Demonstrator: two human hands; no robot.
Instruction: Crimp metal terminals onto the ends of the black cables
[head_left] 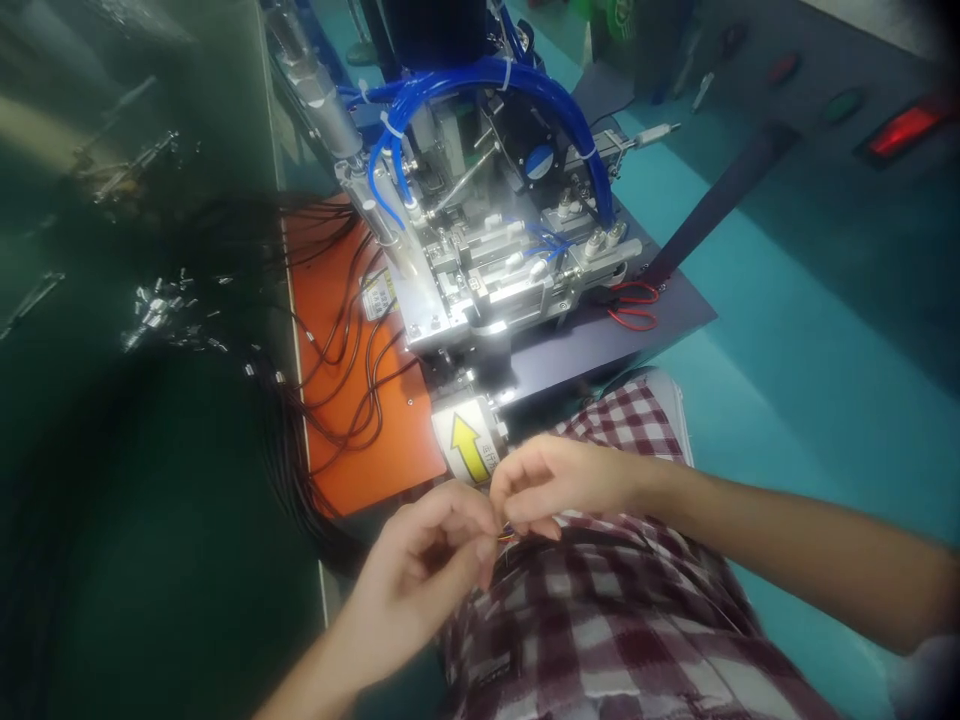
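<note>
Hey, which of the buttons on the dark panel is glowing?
The rectangular red one, farthest right in the row; the green one beside it looks dull and rounded.

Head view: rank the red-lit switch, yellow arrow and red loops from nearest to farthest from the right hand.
1. Yellow arrow: just beyond the right hand, leftward.
2. Red loops: farther forward, rightward.
3. Red-lit switch: upper right.

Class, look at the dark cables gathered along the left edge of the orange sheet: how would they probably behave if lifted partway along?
The dark cables would probably flop and sag, since they curve loosely. Each looks slender, so one alone is likely light. Lifting one might drag its neighbours, as many lie bunched beside the orange sheet.
</note>
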